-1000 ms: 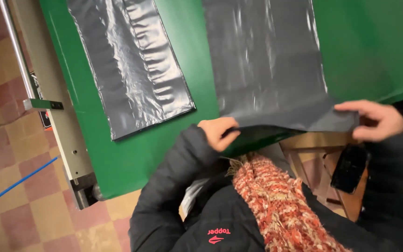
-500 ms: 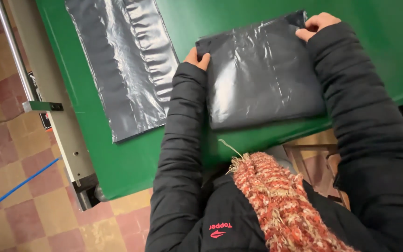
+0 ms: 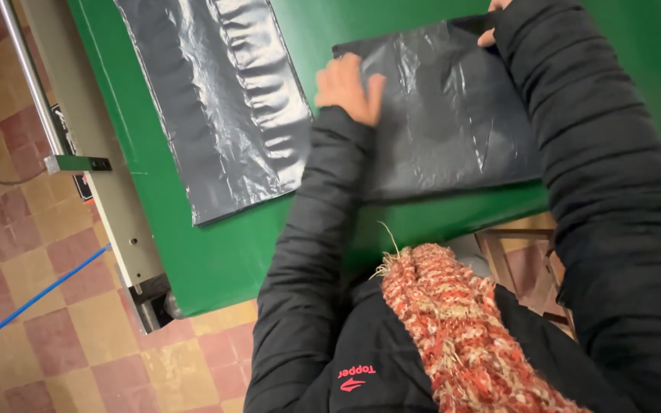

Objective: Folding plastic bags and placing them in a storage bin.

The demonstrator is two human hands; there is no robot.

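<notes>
A folded dark grey plastic bag (image 3: pixel 453 115) lies on the green table (image 3: pixel 193 252) in front of me. My left hand (image 3: pixel 350 86) rests flat on the bag's left part, fingers spread. My right hand (image 3: pixel 493 21) is mostly out of view at the top edge; its fingertips touch the bag's far right corner. A second, long grey plastic bag (image 3: pixel 216 99) lies flat on the table to the left, apart from both hands.
A metal rail and bracket (image 3: pixel 78 163) run along the table's left side. The floor is tiled in red and yellow, with a blue cable (image 3: pixel 32 298) across it. A wooden stool (image 3: pixel 525 252) stands under the table edge.
I lifted the near edge of the grey bag and folded it away from me. My left hand has since moved from the bag's left corner onto its surface.
</notes>
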